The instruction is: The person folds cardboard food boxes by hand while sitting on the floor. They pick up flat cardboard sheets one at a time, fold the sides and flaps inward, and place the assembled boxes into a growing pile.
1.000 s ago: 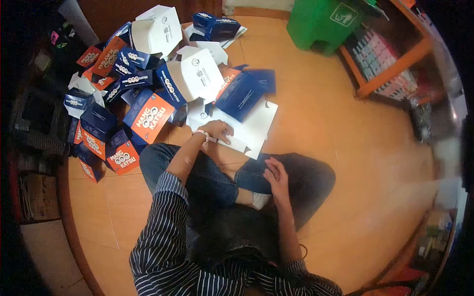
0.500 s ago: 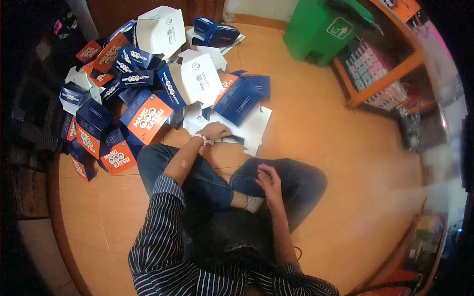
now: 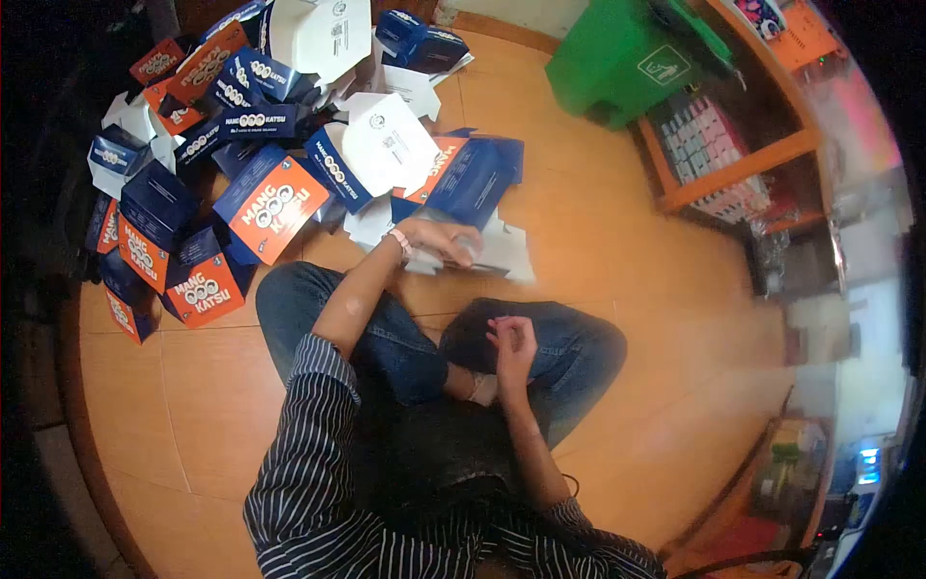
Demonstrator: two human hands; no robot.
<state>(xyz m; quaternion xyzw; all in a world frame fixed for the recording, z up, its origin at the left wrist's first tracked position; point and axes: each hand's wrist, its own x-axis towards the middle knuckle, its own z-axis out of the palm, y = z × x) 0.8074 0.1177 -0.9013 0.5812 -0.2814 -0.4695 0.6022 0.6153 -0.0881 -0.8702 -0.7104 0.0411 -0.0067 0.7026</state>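
Observation:
My left hand (image 3: 442,241) reaches over the front edge of the carton pile, its fingers bent around the edge of a flat white carton sheet (image 3: 506,253), which is blurred. Just behind it lie a blue carton (image 3: 473,183) and an open white-and-blue carton (image 3: 386,145). My right hand (image 3: 513,340) hovers above my bent right knee, fingers apart and slightly curled, with nothing in it. An orange-faced carton (image 3: 278,201) rests left of my left wrist.
More blue, orange and white cartons (image 3: 159,198) are heaped at the left and back. A green bin (image 3: 617,63) stands at the back right, beside a wooden shelf (image 3: 738,164) with packed goods. My crossed legs (image 3: 376,338) are on the tiled floor.
My left hand has moved right and closed on the white sheet, which has shifted. My right hand has moved slightly, its fingers more curled. The camera view has shifted a little.

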